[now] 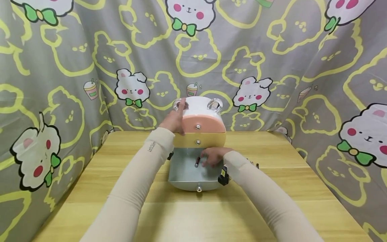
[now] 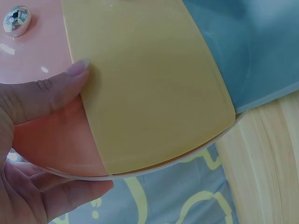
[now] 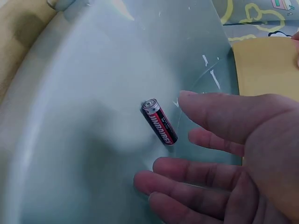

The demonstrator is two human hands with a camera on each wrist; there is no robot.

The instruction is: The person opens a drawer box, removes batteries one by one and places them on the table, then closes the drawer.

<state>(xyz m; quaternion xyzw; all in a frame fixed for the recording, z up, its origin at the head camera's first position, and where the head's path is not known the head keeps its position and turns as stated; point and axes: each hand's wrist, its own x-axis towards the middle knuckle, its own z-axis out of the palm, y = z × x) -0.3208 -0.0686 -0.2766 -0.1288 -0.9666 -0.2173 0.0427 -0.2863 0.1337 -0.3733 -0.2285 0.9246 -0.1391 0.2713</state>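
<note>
A small drawer cabinet (image 1: 198, 102) with a white body and silver ears stands on the table. Its salmon drawer (image 1: 208, 123) and yellow drawer (image 1: 211, 139) are closed; the bottom grey-blue drawer (image 1: 184, 171) is pulled out. My left hand (image 1: 173, 121) grips the cabinet's left side, the thumb (image 2: 51, 91) on the salmon front and the fingers (image 2: 70, 196) behind the edge. Inside the grey-blue drawer lies a black and red battery (image 3: 160, 122). Over that drawer, my right hand (image 1: 213, 156) has its fingers loosely spread beside the battery, holding nothing.
Some small battery-like items (image 1: 257, 165) lie on the wooden table (image 1: 145, 208) right of the drawer, partly behind the right sleeve. A patterned grey curtain (image 1: 272, 50) hangs behind and on both sides.
</note>
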